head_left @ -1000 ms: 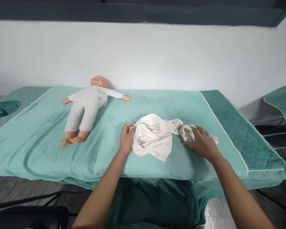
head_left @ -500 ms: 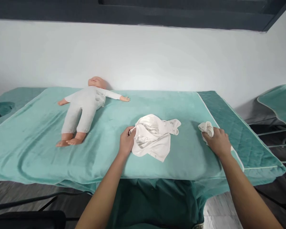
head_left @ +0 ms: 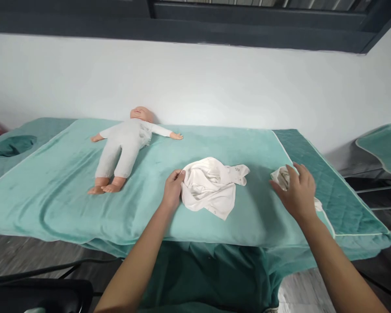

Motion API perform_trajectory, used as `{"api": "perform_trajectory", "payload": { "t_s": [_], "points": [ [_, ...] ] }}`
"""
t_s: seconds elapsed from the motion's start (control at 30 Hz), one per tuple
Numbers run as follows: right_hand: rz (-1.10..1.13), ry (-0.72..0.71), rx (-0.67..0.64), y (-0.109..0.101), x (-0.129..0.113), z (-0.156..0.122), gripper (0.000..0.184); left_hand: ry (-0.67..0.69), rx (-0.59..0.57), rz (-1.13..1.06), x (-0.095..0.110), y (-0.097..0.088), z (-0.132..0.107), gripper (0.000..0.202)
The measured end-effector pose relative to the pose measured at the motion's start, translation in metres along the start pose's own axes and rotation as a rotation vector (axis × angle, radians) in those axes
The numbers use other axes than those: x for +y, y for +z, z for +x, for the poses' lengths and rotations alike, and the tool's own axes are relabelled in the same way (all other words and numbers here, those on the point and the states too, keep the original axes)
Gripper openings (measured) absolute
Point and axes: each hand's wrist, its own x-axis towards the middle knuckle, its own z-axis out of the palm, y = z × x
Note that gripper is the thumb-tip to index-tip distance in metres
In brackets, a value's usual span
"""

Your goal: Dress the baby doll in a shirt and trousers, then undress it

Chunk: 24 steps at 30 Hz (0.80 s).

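Kept the left hand (head_left: 173, 190) pinching the left edge of the white garment (head_left: 207, 187), as half a second before; loosened the right hand (head_left: 299, 193) from its earlier grip, with fingers spread around the cloth bundle (head_left: 281, 177). Saw the garment lying rumpled on the green sheet (head_left: 247, 228), with small printed marks at its narrow right end. Noticed the doll (head_left: 124, 139) on its back, well apart at left; found the bundle partly hidden by the right hand, near the darker quilted strip (head_left: 342, 200).
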Motion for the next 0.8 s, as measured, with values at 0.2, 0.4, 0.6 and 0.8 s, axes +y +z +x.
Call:
{"api": "perform_trajectory", "payload": {
  "t_s": [0.2, 0.4, 0.6, 0.8],
  "points": [
    [0.578, -0.246, -0.361, 0.002, -0.108, 0.051, 0.054, 0.192, -0.330, 0.119, 0.084, 0.020, -0.006, 0.028],
    [0.605, -0.435, -0.434, -0.018, -0.188, 0.126, 0.022, 0.520, -0.503, 0.448, 0.170, 0.035, -0.017, 0.020],
    [0.373, -0.389, -0.389, -0.042, -0.184, 0.156, 0.021, 0.829, -0.264, 0.941, 0.188, 0.016, -0.001, 0.015],
    [0.253, -0.316, -0.307, -0.054, -0.165, 0.146, 0.021, 0.909, -0.051, 1.099, 0.178, 0.006, 0.007, 0.027]
  ]
}}
